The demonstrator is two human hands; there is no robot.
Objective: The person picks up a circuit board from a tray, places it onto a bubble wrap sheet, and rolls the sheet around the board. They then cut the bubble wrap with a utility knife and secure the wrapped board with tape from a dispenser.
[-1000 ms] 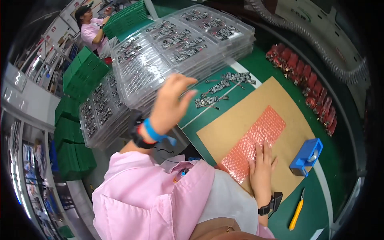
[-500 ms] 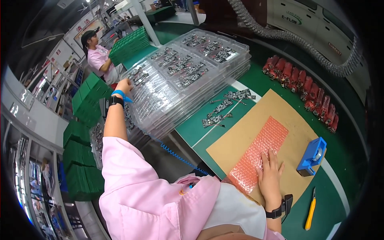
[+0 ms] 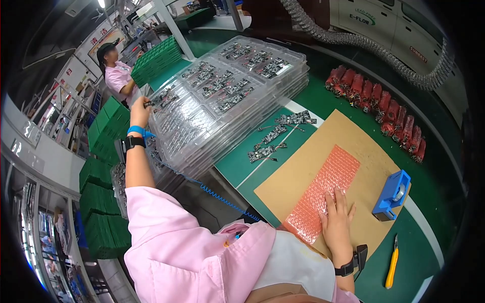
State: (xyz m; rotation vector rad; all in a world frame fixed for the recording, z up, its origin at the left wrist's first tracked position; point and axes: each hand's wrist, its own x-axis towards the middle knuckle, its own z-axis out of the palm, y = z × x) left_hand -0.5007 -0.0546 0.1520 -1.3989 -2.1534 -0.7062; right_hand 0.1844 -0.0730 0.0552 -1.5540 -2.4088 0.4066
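Clear plastic tray (image 3: pixel 174 118) on top of a tall stack of like trays (image 3: pixel 237 96), at the stack's left end, is what our left hand (image 3: pixel 140 112) has reached; the fingers curl closed on its near left corner. Each tray is a thin moulded blister sheet with pockets holding small dark circuit boards. We judge it light, springy and slick, apt to sag and spill its parts if lifted by one corner (a hold on two opposite edges would keep it level). Its long axis runs along the stack, from the left hand up and right toward the corrugated hose (image 3: pixel 364 43) beyond the stack.

Right of the stack, our right hand (image 3: pixel 337 217) lies open and flat, palm down, on a sheet of pink bubble wrap (image 3: pixel 323 189) spread over brown cardboard (image 3: pixel 353 146) on the green counter (image 3: pixel 424 252). Between the stack and the cardboard lie loose boards (image 3: pixel 275 139). Right of the bubble wrap stand a blue tape dispenser (image 3: pixel 391 196) and a yellow knife (image 3: pixel 392 262).
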